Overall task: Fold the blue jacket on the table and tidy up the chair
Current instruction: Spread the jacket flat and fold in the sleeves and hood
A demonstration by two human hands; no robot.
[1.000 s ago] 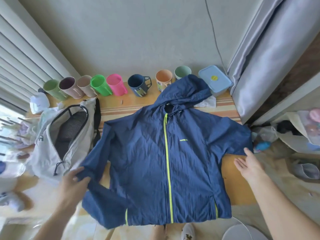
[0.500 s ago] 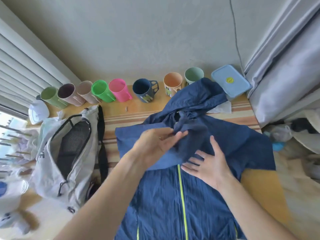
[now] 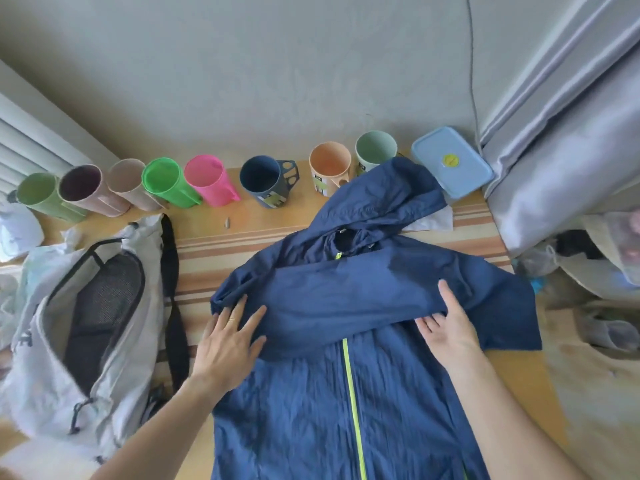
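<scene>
The blue jacket (image 3: 311,403) with a yellow-green zip lies front up on the wooden table (image 3: 214,233), hood toward the wall. Its left sleeve is folded across the chest as a flat band. My left hand (image 3: 230,341) lies flat with fingers spread on the left end of that band, at the shoulder fold. My right hand (image 3: 446,327) rests flat on the band's right end, thumb over its upper side. The other sleeve spreads out to the right edge of the table. No chair is in view.
A row of several coloured cups (image 3: 207,181) stands along the wall. A blue lidded box (image 3: 450,161) sits at the back right by a grey curtain (image 3: 568,133). A grey backpack (image 3: 86,327) lies open on the left. Bags and clutter (image 3: 595,258) fill the right side.
My left hand carried the left sleeve across the chest, laid it down and moved back to the shoulder fold. My right hand shifted right onto the sleeve end. The camera moved closer.
</scene>
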